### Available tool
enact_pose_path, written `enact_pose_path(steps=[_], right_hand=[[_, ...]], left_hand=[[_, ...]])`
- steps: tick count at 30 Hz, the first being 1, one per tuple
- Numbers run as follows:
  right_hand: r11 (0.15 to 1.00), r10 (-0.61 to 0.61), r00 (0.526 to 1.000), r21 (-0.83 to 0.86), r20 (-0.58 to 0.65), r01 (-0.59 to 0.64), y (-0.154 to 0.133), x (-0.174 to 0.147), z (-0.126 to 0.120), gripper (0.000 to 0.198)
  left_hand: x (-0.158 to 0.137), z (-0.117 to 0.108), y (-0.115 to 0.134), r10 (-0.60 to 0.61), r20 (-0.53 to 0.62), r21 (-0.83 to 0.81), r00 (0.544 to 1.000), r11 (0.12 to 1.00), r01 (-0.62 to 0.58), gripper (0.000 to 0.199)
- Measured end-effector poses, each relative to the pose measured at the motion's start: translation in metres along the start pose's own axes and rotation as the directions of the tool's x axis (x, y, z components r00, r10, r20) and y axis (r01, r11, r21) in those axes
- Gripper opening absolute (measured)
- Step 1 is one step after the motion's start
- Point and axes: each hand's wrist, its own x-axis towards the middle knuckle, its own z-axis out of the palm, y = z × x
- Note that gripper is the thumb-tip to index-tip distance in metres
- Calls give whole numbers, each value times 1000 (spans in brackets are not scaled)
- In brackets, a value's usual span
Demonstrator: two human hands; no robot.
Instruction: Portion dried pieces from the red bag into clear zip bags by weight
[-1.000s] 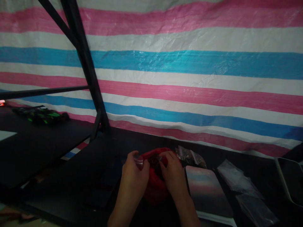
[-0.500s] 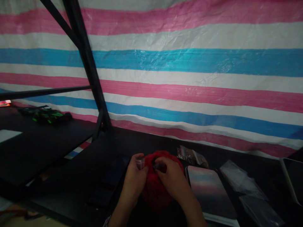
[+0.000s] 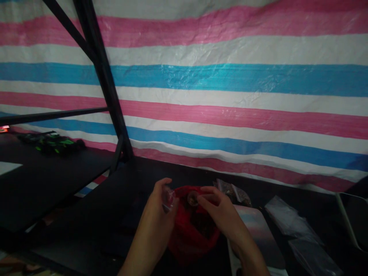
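Note:
An open red bag (image 3: 186, 247) stands on the black table, with dark loose bits (image 3: 204, 226) visible inside its mouth. My left hand (image 3: 155, 218) is at the bag's left edge, its fingers closed round a small clear plastic bag (image 3: 168, 198). Over the red bag's opening, my right hand (image 3: 222, 211) pinches a small round cup (image 3: 192, 198) between thumb and fingers. Something brownish shows in the cup, too dim to name. Part of the red bag's rim is hidden behind my right hand.
Right of the red bag lies a flat device with a shiny metal top (image 3: 260, 235), perhaps a scale. Filled zip bags (image 3: 230, 189) sit behind it. Clear plastic bags (image 3: 287, 216) and a tablet-like object (image 3: 355, 214) are further right. A black metal post (image 3: 106, 84) rises left, near a green-black toy car (image 3: 57, 143).
My right hand has risen and moved right, bringing the round cup into view. The red bag's mouth is now wider and its contents show. My left hand has shifted slightly left.

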Motion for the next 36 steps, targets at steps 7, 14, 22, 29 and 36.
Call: enact_pose_path(steps=[7,14,22,29,36], right_hand=[[984,-174,976,16,-128,178,-29,-15,1,40],[850,-457,885,-334,-82,408,-36,-31,21,35],[798,-556,818,-370,-147,476,-40,-28,13,27],[810,-191,973,-539,130,231,-9,-24,-15,30],[687,-283,956,-680,75,257,15,-3,-17,33]], left_hand=[[-8,19,4,-1,207,15,978,1000,-3,19],[-9,25,-8,68,242,-142,968,989,-34,30],[-8,18,2,14,139,-143,990,990,6,23],[-21,3,21,-33,22,37,999,999,33,12],[-45,34,-12,-65,439,302,896,950,-79,29]])
